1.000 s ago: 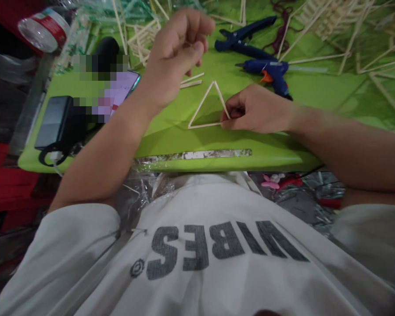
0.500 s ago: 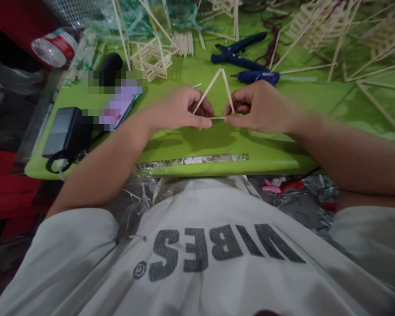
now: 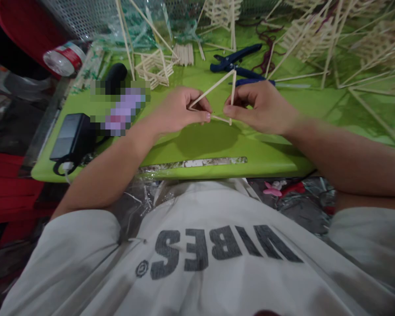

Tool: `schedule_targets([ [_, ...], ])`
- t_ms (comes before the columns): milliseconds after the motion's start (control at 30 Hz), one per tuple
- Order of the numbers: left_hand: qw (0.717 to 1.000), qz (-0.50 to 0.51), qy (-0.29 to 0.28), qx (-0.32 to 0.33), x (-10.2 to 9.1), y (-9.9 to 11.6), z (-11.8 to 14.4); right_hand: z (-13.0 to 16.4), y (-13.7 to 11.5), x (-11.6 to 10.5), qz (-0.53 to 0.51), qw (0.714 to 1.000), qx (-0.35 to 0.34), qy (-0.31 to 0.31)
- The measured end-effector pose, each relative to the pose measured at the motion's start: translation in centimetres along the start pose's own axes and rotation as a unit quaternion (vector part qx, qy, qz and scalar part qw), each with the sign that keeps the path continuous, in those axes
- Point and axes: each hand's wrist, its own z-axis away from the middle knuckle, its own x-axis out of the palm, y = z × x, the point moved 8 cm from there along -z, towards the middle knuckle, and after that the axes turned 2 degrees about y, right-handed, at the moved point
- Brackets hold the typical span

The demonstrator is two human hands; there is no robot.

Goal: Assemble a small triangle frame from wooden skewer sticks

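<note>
A triangle of thin wooden sticks [image 3: 213, 88] is held up between my hands, just above the green table. My left hand [image 3: 184, 109] pinches its lower left part, with thumb and forefinger on the bottom stick. The thumb and fingers of my right hand [image 3: 258, 105] close on the right-hand stick, above the lower right corner. That corner and the top corner show free of the fingers. Behind my right hand lies a blue glue gun [image 3: 255, 82], partly hidden, with a clear glue stick out of its back. Dark blue pliers [image 3: 233, 58] rest just beyond it.
A star-shaped stick frame [image 3: 154, 70] and a row of short sticks [image 3: 183, 55] lie beyond my left hand. Larger stick structures [image 3: 312, 39] crowd the far right. At left are a phone [image 3: 127, 109], a black power adapter [image 3: 74, 136] and a plastic bottle [image 3: 64, 59].
The triangle has turned, its top corner shifting right. My right fingers have moved off the lower right corner and up the right-hand stick. The view has shifted slightly.
</note>
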Motion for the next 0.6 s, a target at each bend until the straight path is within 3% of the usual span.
schedule_targets([
  [167,1.000,0.004,0.010,0.004,-0.18,0.12,-0.04,0.00,-0.16,-0.35,-0.054,0.998,0.010,0.002],
  [600,1.000,-0.019,-0.003,0.000,0.48,0.42,0.47,-0.17,-0.18,-0.13,-0.003,1.000,-0.024,-0.003],
])
